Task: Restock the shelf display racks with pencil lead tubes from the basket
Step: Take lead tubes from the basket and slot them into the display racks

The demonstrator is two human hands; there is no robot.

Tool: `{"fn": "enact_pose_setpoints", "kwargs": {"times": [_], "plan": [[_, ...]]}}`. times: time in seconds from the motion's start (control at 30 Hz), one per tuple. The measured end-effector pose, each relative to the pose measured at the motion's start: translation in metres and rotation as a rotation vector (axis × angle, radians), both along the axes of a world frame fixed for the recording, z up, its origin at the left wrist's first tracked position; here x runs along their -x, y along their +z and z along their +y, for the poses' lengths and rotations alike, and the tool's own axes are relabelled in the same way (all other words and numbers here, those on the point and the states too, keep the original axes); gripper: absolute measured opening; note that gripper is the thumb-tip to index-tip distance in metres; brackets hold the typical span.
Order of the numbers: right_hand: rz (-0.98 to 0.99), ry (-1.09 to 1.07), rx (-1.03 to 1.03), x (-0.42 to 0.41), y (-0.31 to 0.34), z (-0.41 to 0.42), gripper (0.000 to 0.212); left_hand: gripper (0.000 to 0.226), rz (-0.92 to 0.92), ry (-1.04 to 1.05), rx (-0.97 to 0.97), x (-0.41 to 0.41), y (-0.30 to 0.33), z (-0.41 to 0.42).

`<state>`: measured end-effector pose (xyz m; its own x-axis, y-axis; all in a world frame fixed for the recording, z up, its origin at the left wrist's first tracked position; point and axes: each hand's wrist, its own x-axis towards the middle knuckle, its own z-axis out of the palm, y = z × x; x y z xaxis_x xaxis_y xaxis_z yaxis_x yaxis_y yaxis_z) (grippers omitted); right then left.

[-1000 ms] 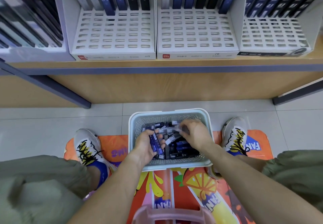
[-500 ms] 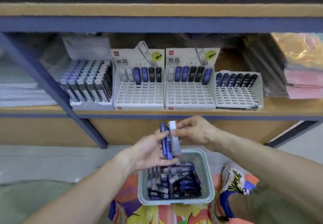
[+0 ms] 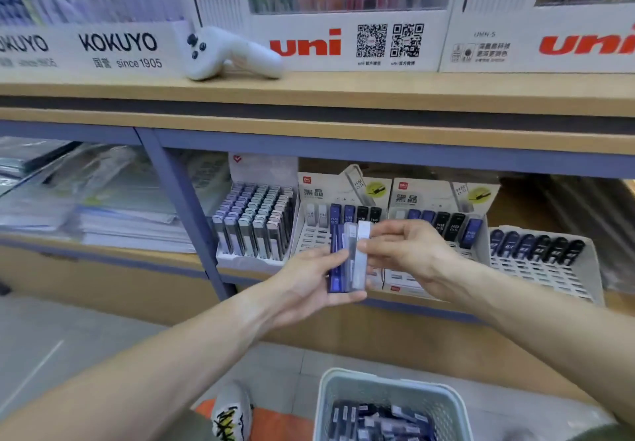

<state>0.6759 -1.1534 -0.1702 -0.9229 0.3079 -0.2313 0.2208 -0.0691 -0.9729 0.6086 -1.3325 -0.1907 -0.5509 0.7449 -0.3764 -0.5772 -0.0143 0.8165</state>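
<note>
My left hand (image 3: 309, 286) holds a small bunch of pencil lead tubes (image 3: 340, 262), blue and clear ones, upright in front of the lower shelf. My right hand (image 3: 409, 255) pinches the white tube (image 3: 360, 258) at the right of that bunch. Behind the hands stand two white slotted display racks: the left rack (image 3: 314, 237) and the right rack (image 3: 405, 277), each with one row of tubes at the back. The pale basket (image 3: 388, 385) on the floor below holds several more tubes.
A full rack of tubes (image 3: 254, 227) stands left of the two white racks, and a low rack with dark tubes (image 3: 546, 262) to their right. A blue shelf post (image 3: 185, 217) rises at the left. A white handheld controller (image 3: 226, 54) lies on the upper shelf. My shoe (image 3: 230, 413) is beside the basket.
Both hands lifted out of the basket with a bunch of tubes and rose to the level of the racks. The view tilted up from the floor to the shelves.
</note>
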Motion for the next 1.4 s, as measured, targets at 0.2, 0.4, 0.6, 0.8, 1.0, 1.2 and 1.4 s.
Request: {"fn": "enact_pose_setpoints", "kwargs": {"times": [0.2,0.4,0.6,0.8,1.0,1.2,1.4], "plan": [[-0.040,-0.055,0.082,0.026,-0.040,-0.006,0.038,0.025,-0.022,0.072,0.069,0.014,-0.028,0.004],[0.002,-0.094,0.094,0.045,-0.047,-0.013,0.040,0.032,-0.126,0.122,0.030,0.031,-0.030,0.007],[0.009,-0.106,0.261,0.054,-0.061,-0.016,0.033,0.034,-0.186,0.183,-0.010,0.038,-0.037,0.009],[-0.001,-0.106,0.141,0.054,-0.063,-0.023,0.039,0.025,-0.158,0.205,0.005,0.037,-0.046,0.010],[0.012,-0.122,0.144,0.056,-0.066,-0.015,0.035,0.029,-0.178,0.217,0.020,0.039,-0.043,0.011],[0.059,-0.129,0.117,0.055,-0.065,-0.009,0.044,0.031,-0.171,0.225,0.056,0.042,-0.047,0.012],[0.096,-0.111,-0.002,0.056,-0.068,-0.005,0.052,0.035,-0.185,0.238,0.070,0.041,-0.048,0.013]]}}
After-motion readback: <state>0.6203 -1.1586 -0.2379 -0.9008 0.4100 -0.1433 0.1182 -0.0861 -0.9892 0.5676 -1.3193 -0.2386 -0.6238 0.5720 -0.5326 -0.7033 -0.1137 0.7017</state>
